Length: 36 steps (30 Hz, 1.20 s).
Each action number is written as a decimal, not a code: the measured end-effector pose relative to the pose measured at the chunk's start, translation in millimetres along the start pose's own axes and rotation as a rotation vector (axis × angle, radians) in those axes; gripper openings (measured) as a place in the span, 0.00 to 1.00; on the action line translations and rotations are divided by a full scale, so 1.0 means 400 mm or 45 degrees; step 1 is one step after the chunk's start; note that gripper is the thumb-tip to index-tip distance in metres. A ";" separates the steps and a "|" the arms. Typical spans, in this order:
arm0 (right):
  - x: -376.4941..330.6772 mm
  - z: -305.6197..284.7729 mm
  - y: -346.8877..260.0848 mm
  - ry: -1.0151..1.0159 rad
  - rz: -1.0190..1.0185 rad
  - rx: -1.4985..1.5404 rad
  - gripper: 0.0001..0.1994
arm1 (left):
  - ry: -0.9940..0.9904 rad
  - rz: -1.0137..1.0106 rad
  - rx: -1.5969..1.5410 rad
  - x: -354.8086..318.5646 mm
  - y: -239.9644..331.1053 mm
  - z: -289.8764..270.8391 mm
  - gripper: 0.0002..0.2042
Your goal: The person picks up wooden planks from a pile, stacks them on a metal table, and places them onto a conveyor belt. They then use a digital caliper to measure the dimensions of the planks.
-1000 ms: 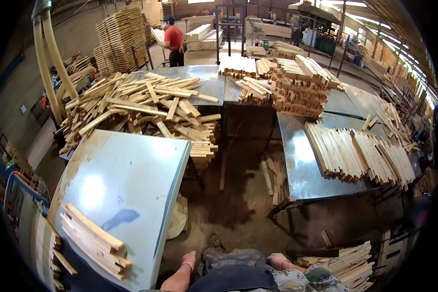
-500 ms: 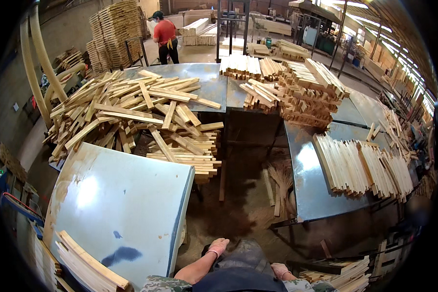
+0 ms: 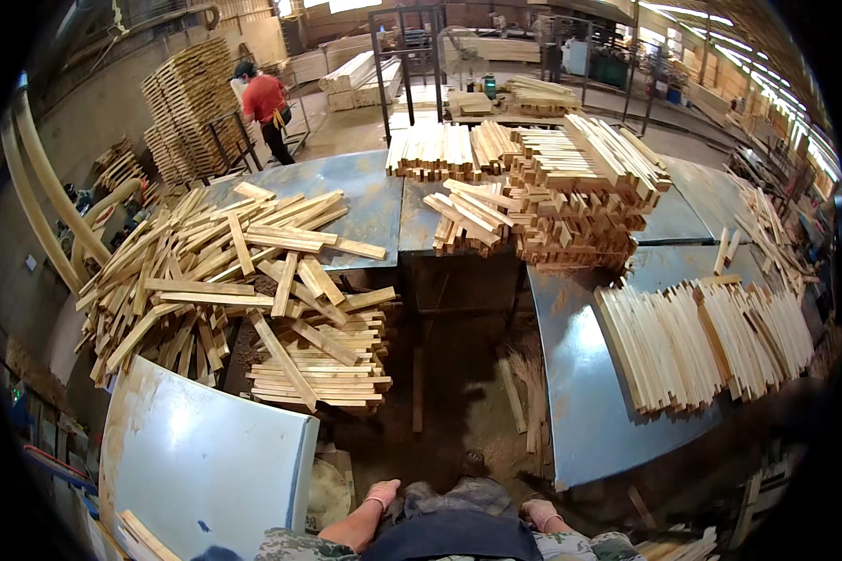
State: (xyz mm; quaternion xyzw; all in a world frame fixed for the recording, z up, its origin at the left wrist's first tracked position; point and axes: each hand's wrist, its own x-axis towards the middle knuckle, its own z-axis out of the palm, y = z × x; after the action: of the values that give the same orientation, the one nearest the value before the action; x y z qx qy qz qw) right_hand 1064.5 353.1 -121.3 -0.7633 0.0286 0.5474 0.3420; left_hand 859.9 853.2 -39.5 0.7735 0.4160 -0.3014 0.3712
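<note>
My left hand (image 3: 382, 493), in a pale pinkish glove, hangs beside my dark apron (image 3: 449, 535). Its fingers look loosely bent and apart, with nothing visible in them. On the apron's other side is my right hand (image 3: 539, 512), gloved the same way; its fingertips point down and are mostly hidden. Neither hand touches any wood. Nearest my left hand is a pale sheet-topped table (image 3: 225, 449). Ahead on the left lies a jumbled heap of wooden strips (image 3: 187, 290), above a neater stack of strips (image 3: 318, 369). Rows of wooden strips (image 3: 669, 346) lie on the right-hand metal table (image 3: 580, 402).
A tall stack of wood blocks (image 3: 580, 210) stands at the back centre. Between the tables is a dark floor passage (image 3: 449, 402), with loose sticks (image 3: 524, 402) along its right side. A person in a red shirt (image 3: 265, 98) stands far left. Thick hoses (image 3: 51, 187) hang at the left.
My view has shifted forward and tilted up. The near-left table has slid lower in the picture. Both hands stay near my body, the left one now lower and further left.
</note>
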 end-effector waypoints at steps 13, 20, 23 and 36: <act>0.286 -0.181 -0.601 0.094 -0.181 0.024 0.31 | -0.059 -0.165 -0.306 0.170 0.120 -0.023 0.35; 0.273 -0.234 -0.955 0.022 -0.151 -0.363 0.25 | 0.041 -0.465 -0.743 0.286 0.252 -0.116 0.31; 0.252 -0.308 -1.098 0.070 -0.255 -0.530 0.18 | 0.127 -0.436 -1.013 0.335 0.358 -0.241 0.31; 0.488 -0.299 -1.586 0.079 -0.371 -0.062 0.30 | 0.022 0.033 -0.397 0.483 0.590 -0.709 0.33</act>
State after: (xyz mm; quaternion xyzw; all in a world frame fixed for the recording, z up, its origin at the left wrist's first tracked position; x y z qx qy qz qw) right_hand 1505.2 836.4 43.1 -0.7839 -0.0854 0.4686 0.3982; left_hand 1200.2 1078.9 41.0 0.7145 0.4507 -0.2216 0.4871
